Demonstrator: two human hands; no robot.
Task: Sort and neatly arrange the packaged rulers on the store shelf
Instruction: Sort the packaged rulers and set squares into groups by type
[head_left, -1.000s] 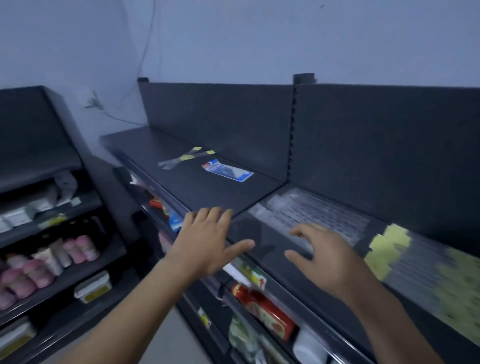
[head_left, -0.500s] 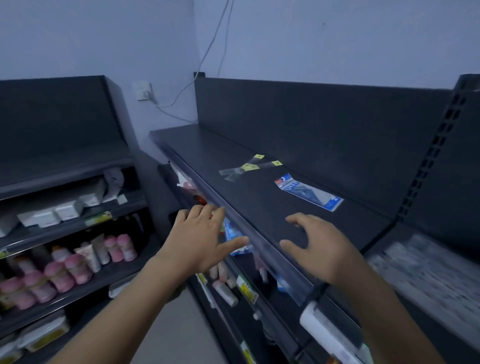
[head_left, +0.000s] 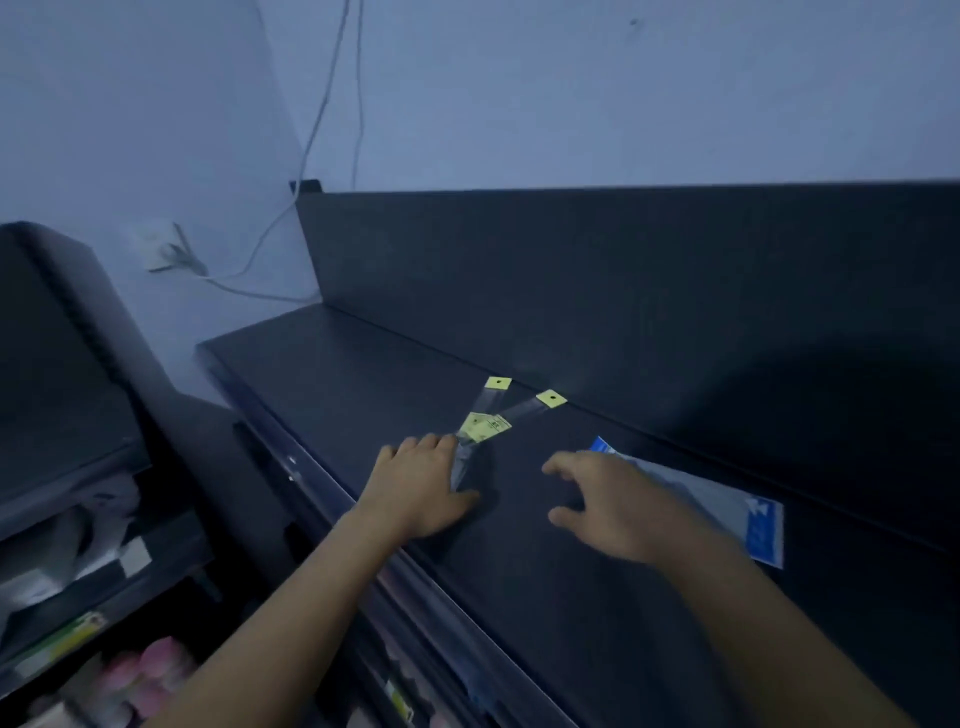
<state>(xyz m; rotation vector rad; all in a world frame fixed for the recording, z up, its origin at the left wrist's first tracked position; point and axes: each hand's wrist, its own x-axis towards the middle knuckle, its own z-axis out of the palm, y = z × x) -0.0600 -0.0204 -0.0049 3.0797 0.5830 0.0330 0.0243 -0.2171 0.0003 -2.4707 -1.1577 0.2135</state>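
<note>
Packaged rulers (head_left: 485, 427): three clear sleeves with yellow header tags, fanned and crossing one another on the dark top shelf (head_left: 363, 374), close to its back panel (head_left: 623, 291). Head view, dim and slightly blurred. Left hand (head_left: 421, 488): fingers straight, laid flat against the sleeves' near ends, gripping nothing. Right hand (head_left: 608, 501): loosely curled, empty, poised above the shelf between the rulers and a blue-and-white packet (head_left: 737, 512), which it partly hides. Risks, as judged: slick plastic may skid under a flat push and slide toward the front edge; crossed sleeves may drag each other further askew if only one is pulled; clear film in poor light invites a missed pinch; a sweep by the right hand may knock the packet out of place.
</note>
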